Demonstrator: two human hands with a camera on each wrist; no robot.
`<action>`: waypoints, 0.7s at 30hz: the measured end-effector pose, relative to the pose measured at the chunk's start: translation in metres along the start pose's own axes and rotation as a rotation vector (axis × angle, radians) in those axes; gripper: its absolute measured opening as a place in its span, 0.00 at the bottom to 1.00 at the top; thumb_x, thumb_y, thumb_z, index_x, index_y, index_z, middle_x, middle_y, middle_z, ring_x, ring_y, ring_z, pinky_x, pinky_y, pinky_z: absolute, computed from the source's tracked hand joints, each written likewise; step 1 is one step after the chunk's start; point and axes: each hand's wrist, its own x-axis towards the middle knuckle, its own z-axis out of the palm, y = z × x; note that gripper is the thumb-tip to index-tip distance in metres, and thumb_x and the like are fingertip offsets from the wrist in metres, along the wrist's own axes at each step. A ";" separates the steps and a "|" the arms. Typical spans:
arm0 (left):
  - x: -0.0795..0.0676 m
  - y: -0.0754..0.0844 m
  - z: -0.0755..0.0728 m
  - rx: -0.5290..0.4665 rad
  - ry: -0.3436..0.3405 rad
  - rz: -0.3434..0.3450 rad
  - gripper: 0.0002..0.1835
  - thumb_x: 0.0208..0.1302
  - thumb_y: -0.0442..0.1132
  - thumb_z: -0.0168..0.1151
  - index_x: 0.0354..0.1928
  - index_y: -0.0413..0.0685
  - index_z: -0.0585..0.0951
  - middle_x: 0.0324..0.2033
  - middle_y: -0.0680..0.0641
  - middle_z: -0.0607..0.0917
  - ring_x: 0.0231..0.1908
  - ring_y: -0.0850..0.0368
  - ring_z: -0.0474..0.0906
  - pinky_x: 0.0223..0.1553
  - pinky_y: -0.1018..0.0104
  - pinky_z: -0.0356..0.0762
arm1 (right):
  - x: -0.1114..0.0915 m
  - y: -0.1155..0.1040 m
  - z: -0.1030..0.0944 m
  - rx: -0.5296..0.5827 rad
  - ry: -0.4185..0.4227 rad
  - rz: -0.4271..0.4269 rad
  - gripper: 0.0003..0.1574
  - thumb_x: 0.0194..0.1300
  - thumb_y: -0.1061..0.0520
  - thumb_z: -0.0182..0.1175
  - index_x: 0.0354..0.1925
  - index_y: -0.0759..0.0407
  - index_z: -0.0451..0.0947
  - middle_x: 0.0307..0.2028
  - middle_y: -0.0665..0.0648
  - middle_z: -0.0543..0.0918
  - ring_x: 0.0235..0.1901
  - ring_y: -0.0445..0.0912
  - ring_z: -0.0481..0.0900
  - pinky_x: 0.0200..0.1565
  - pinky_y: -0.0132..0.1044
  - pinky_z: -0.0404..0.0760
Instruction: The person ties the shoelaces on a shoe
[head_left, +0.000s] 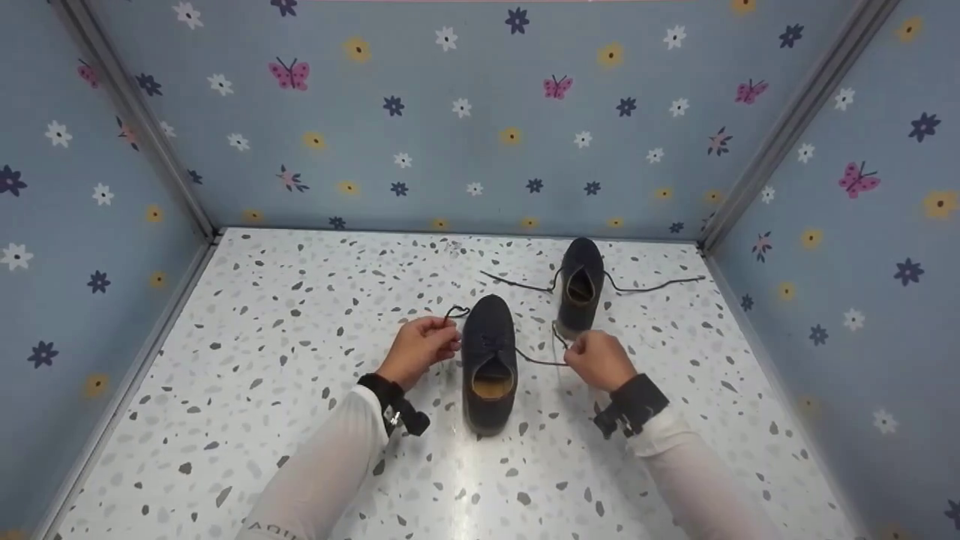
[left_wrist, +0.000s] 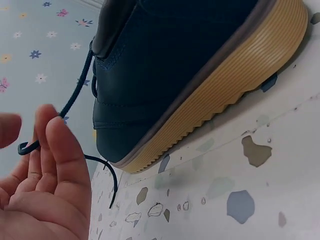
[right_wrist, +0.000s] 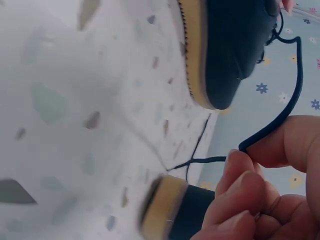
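Left hand (head_left: 420,349): fingers partly curled, left lace (left_wrist: 83,77) caught among the fingertips, short end sticking out past them. In the wrist view the thumb sits apart from that lace. Right hand (head_left: 600,360): tighter, thumb and fingers pinching the right lace (right_wrist: 299,70), free end trailing beyond the grip.

Near shoe (head_left: 491,360) stands upright between the hands, just right of the left hand and left of the right hand, toe pointing away from the person. Both held laces come off it; the right one spans the gap to the right hand.

Far shoe (head_left: 583,262) is upright, just ahead of the right hand and slightly to its left, heel closest. Its laces are splayed: one runs left past the near shoe's toe, the other out to the right, ahead of the right hand. Right lace's tail sits by that heel, so that spot is crowded. Both shoes are on the speckled bench (head_left: 247,375); flowered panels (head_left: 480,165) rise behind and to either side.

Left wrist view adds the near shoe's ribbed tan sole (left_wrist: 232,77), zigzag lower edge, plus a lace end past the toe; can't tell whose. Right wrist view shows the pinch up close and the far shoe's tan heel. Head view alone gets both shoes whole.
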 end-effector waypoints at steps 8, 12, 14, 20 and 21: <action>-0.002 -0.001 -0.001 -0.012 -0.043 -0.021 0.15 0.72 0.27 0.61 0.57 0.27 0.79 0.53 0.28 0.87 0.37 0.60 0.91 0.42 0.69 0.88 | 0.009 -0.020 -0.028 -0.028 -0.037 -0.080 0.14 0.66 0.59 0.60 0.22 0.54 0.79 0.19 0.49 0.79 0.19 0.42 0.74 0.26 0.35 0.72; -0.005 0.000 -0.002 0.060 -0.063 -0.008 0.15 0.74 0.30 0.60 0.57 0.25 0.80 0.46 0.33 0.90 0.32 0.63 0.89 0.35 0.72 0.87 | 0.016 -0.034 -0.042 -0.053 -0.042 -0.137 0.12 0.69 0.57 0.61 0.26 0.55 0.81 0.22 0.52 0.84 0.20 0.42 0.77 0.28 0.36 0.75; -0.006 0.001 -0.001 0.111 -0.078 0.011 0.16 0.74 0.32 0.61 0.56 0.26 0.81 0.41 0.39 0.91 0.28 0.64 0.86 0.30 0.73 0.84 | 0.021 -0.042 -0.047 -0.075 -0.032 -0.169 0.11 0.69 0.57 0.61 0.27 0.55 0.81 0.24 0.53 0.85 0.21 0.43 0.77 0.30 0.37 0.76; -0.010 0.002 0.003 0.253 -0.103 0.089 0.14 0.75 0.36 0.62 0.53 0.32 0.85 0.32 0.52 0.90 0.22 0.66 0.76 0.22 0.75 0.71 | 0.043 -0.066 -0.054 -0.167 0.002 -0.307 0.08 0.70 0.57 0.60 0.32 0.57 0.81 0.27 0.54 0.86 0.25 0.46 0.80 0.34 0.42 0.80; -0.010 0.003 0.004 0.267 -0.105 0.095 0.13 0.75 0.37 0.62 0.52 0.34 0.86 0.32 0.52 0.90 0.22 0.66 0.74 0.22 0.75 0.70 | 0.047 -0.070 -0.054 -0.184 0.011 -0.336 0.08 0.70 0.57 0.60 0.33 0.58 0.81 0.28 0.55 0.85 0.26 0.47 0.80 0.35 0.43 0.80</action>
